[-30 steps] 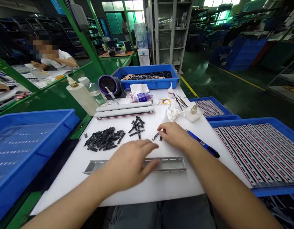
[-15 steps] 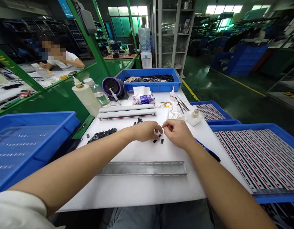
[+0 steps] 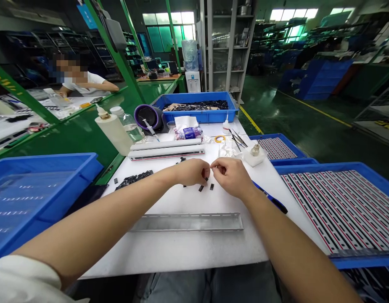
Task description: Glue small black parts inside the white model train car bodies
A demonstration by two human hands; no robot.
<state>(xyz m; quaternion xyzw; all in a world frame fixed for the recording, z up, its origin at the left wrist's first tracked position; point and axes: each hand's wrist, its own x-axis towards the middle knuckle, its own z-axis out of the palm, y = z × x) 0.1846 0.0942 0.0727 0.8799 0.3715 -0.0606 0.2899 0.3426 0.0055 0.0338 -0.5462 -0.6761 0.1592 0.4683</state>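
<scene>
Over the middle of the white table, my left hand (image 3: 196, 171) and my right hand (image 3: 229, 174) meet almost fingertip to fingertip. Both are pinched closed, and whatever lies between the fingers is too small to make out. Just below them a few small black rectangular pieces (image 3: 212, 187) lie loose on the tabletop. A heap of similar black pieces (image 3: 134, 179) is left of my left hand, partly behind my forearm. Nearer to me rests a long, shallow metal channel (image 3: 194, 222), its left end hidden by my left forearm.
Behind the hands lie white strips with a red line (image 3: 169, 155), a tissue pack (image 3: 188, 132), tweezers (image 3: 238, 139) and a small bottle (image 3: 226, 126). Blue trays stand left (image 3: 87, 162), at the back (image 3: 207, 115) and right (image 3: 367, 263). A co-worker (image 3: 87, 80) sits far left.
My left fingers have curled in more and my fingertips stay close together. The whole view has shifted slightly. The metal channel and the heap of black pieces stay in place on the table.
</scene>
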